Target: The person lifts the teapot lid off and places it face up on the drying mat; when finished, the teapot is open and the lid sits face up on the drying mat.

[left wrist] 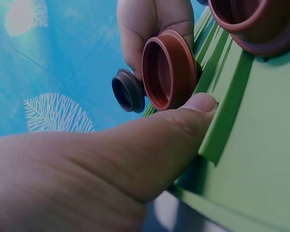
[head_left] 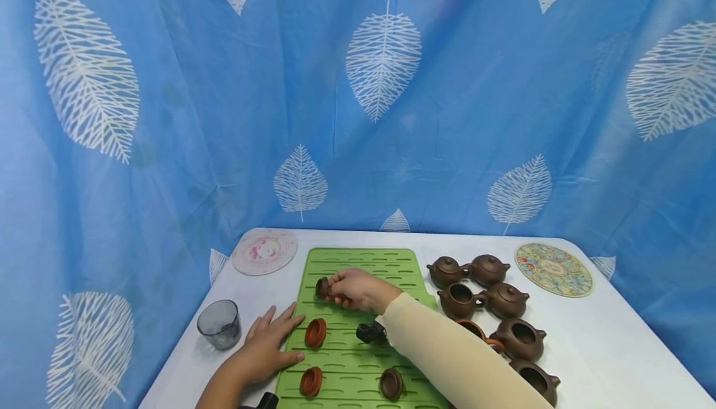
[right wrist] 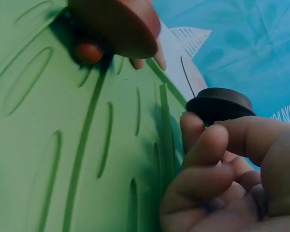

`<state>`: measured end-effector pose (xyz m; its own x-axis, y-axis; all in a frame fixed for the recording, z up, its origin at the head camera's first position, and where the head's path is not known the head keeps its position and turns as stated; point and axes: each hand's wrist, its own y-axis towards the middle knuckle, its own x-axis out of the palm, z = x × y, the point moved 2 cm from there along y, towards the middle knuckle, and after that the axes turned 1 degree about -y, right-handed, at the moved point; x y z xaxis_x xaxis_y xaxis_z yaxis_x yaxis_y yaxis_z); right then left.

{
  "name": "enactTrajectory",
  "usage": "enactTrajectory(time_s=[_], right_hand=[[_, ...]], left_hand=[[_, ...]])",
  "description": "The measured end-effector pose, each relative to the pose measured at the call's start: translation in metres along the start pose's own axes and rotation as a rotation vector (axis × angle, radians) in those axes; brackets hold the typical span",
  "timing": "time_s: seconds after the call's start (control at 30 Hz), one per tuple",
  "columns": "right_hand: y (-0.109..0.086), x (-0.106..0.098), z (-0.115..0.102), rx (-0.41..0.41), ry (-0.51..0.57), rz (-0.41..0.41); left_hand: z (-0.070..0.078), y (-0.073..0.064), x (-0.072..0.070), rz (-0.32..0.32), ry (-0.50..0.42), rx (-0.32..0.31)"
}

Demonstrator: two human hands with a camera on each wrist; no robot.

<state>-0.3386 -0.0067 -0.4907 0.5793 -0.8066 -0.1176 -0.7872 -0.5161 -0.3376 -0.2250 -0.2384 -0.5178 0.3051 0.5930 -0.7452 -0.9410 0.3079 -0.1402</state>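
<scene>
My right hand (head_left: 358, 289) pinches a dark brown teapot lid (head_left: 322, 288) over the far half of a green ridged mat (head_left: 363, 257). The right wrist view shows that lid (right wrist: 221, 103) at thumb and fingertips, the other fingers curled below. Fingers spread, my left hand (head_left: 267, 348) rests along the mat's left edge, its thumb (left wrist: 198, 104) on the ridges. Close to it, a reddish-brown lid (head_left: 316, 333) lies with its hollow side showing. Nearer on the mat are a second reddish-brown lid (head_left: 311, 382) and a dark brown lid (head_left: 391, 384).
Several small brown teapots (head_left: 505, 301) stand on the white table right of the mat, some without lids. A reddish teapot (head_left: 472, 328) is partly behind my right sleeve. A grey glass (head_left: 219, 325) and a pink round mat (head_left: 265, 252) are left; a patterned round mat (head_left: 554, 270) is far right.
</scene>
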Motion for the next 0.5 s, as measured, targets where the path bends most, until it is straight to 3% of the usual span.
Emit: enactTrajectory(time_s=[0.27,0.5], right_hand=[[0.001,0.007,-0.004,0.032,-0.130,0.040],[-0.003,0.019,-0.008,0.013,-0.330,0.087]], left_hand=[[0.001,0.002,0.000,-0.011,0.015,-0.007],[-0.001,0.001,0.000,-0.012,0.007,0.027]])
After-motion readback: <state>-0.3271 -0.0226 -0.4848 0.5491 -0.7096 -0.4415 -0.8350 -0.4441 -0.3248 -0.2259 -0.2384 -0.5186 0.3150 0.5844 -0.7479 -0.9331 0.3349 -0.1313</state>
